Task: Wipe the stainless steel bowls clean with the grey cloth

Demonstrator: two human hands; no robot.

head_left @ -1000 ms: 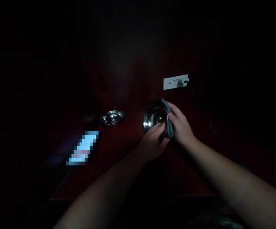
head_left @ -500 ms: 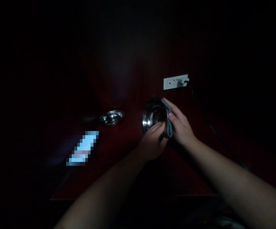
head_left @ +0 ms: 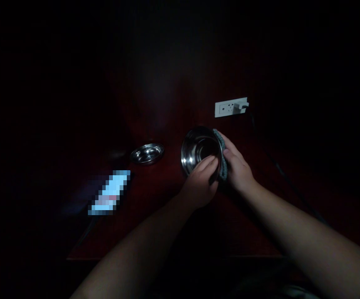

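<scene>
A shiny steel bowl (head_left: 190,151) is tilted so that its inside faces me, held up between both hands. My left hand (head_left: 200,182) grips its near rim, with the fingers reaching into the bowl and the thumb hidden. On the bowl's right side my right hand (head_left: 237,166) presses a folded grey-green cloth (head_left: 223,160) against the outer wall, fingers closed over the cloth. To the left, a shallow steel dish (head_left: 147,154) lies on the dark red table (head_left: 155,232), apart from both hands.
A phone with a lit, pixelated screen (head_left: 110,193) lies at the left, a thin cable near its lower end. At the back right is a white wall socket (head_left: 225,108) with a plug in it. A dark cord (head_left: 279,168) runs from it down the right side.
The bowl has turned so that more of its inside faces me and has shifted slightly left. Both hands keep their grip, the cloth still pressed on the right side.
</scene>
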